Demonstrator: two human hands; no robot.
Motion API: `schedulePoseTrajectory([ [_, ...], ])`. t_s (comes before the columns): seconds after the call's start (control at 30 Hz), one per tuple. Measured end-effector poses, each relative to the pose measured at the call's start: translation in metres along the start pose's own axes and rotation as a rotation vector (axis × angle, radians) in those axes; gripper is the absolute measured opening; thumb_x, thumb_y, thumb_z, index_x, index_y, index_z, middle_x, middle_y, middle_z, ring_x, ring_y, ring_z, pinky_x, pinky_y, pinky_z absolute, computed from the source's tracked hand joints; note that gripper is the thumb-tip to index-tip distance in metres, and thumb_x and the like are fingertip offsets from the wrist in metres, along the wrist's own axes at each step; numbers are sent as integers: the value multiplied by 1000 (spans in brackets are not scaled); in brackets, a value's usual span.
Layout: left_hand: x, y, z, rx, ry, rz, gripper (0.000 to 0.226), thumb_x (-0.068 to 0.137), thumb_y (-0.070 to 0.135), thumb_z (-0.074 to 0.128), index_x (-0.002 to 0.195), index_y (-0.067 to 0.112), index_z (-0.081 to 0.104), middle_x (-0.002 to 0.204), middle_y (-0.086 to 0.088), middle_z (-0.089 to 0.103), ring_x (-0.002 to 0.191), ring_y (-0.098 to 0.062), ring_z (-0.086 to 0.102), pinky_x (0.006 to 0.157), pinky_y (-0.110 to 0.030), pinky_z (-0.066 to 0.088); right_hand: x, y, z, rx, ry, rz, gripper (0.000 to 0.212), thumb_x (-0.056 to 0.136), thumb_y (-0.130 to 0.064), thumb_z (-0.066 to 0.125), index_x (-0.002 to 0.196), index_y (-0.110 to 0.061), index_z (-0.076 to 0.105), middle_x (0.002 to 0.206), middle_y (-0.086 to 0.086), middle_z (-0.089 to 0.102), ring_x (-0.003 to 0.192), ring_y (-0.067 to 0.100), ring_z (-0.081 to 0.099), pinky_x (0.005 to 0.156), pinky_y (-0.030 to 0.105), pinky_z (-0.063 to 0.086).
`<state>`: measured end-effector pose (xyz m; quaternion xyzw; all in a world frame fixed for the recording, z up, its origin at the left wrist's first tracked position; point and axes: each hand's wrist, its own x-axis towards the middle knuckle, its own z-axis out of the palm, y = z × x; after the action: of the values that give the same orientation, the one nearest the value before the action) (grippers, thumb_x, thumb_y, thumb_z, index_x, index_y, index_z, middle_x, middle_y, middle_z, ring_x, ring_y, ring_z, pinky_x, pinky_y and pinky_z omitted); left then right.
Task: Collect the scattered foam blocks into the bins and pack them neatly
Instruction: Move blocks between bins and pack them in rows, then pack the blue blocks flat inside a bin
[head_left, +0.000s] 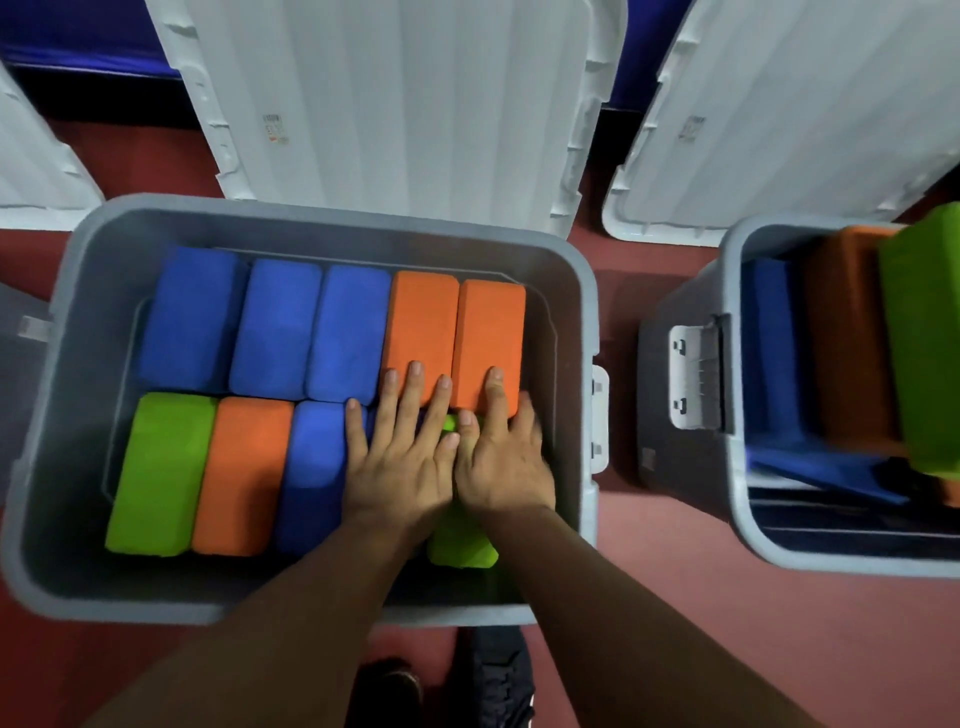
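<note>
A grey bin (67, 312) on the red floor holds two rows of foam blocks set side by side: blue blocks (280, 327) and orange blocks (457, 332) in the far row, a green block (156, 473), an orange block (244, 478) and a blue block (311, 467) in the near row. My left hand (400, 457) and my right hand (501, 457) lie flat side by side with straight fingers, pressing on a green block (462, 551) at the near right of the bin. That block is mostly hidden under my hands.
A second grey bin (737, 467) stands to the right with blue, orange and green blocks (924, 338) piled loosely in it. White lids (395, 104) lean open behind both bins. My shoes (498, 680) stand at the near edge of the first bin.
</note>
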<state>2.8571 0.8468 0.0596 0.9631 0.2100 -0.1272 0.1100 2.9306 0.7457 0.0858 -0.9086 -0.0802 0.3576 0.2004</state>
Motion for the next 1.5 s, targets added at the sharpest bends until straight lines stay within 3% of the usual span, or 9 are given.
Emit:
schedulePoseTrajectory([
  [0.17, -17, 0, -33, 0, -109, -22, 66, 91, 56, -14, 153, 33, -16, 162, 7, -23, 150, -9, -22, 123, -47, -11, -38, -1, -27, 51, -58, -39, 59, 106, -57, 20, 155, -52, -11, 167, 16, 9, 152, 36, 20, 117, 52, 29],
  [0.3, -44, 17, -65, -17, -133, -12, 72, 89, 60, -14, 155, 33, -11, 166, 3, -14, 155, -15, -9, 125, -46, -5, -89, 18, -59, 143, 102, -259, 55, 107, -52, 29, 158, -44, 12, 153, 0, 29, 133, 24, 47, 104, 44, 48],
  [0.43, -40, 78, -92, -101, -141, 58, 76, 88, 63, -14, 158, 35, -10, 170, 2, -9, 156, -20, -6, 126, -45, -4, -114, 60, -106, 183, 273, -183, 53, 105, -54, 29, 155, -40, 24, 145, -2, 32, 128, 22, 49, 104, 44, 48],
  [0.73, -13, 288, -139, -514, -68, 298, 77, 89, 69, 2, 160, 40, 4, 170, 5, 10, 155, -19, 10, 125, -46, 12, -115, 180, -282, -39, 1097, 13, 52, 98, -48, 52, 141, -18, 54, 130, 17, 48, 122, 37, 45, 99, 48, 32],
  [0.9, 13, 400, -143, -787, -133, 155, 78, 85, 80, 6, 156, 50, -2, 170, 3, 5, 156, -19, 6, 123, -57, 13, -93, 255, -359, 193, 838, 307, 73, 92, -73, 46, 155, -38, 32, 151, 16, 35, 136, 37, 40, 114, 53, 29],
  [1.07, 24, 457, -120, -694, -122, -116, 68, 96, 73, 19, 157, 50, 0, 170, -2, -3, 153, -33, 20, 120, -51, 21, -70, 288, -357, 472, 463, 84, 74, 99, -58, 51, 161, -38, 17, 154, 11, 47, 139, 31, 45, 111, 35, 34],
  [1.2, 25, 471, -101, -549, 62, -181, 66, 99, 69, 21, 159, 46, 10, 168, 0, 14, 138, -39, 44, 108, -49, 38, -56, 304, -355, 556, 415, -2, 69, 102, -52, 49, 161, -37, 15, 150, 9, 53, 133, 34, 52, 108, 37, 40],
  [1.4, 18, 476, -87, -541, 132, -184, 63, 97, 72, 23, 156, 51, 12, 163, -4, 27, 130, -40, 51, 107, -51, 42, -57, 320, -346, 621, 383, -7, 72, 99, -57, 52, 159, -45, 14, 144, 4, 59, 129, 32, 56, 104, 33, 42],
  [1.5, 14, 467, -82, -556, 146, -197, 62, 98, 71, 24, 156, 53, 12, 141, -18, 51, 122, -41, 55, 104, -49, 43, -59, 318, -339, 641, 384, -14, 74, 98, -58, 54, 159, -46, 13, 144, 2, 59, 130, 32, 55, 106, 34, 41],
])
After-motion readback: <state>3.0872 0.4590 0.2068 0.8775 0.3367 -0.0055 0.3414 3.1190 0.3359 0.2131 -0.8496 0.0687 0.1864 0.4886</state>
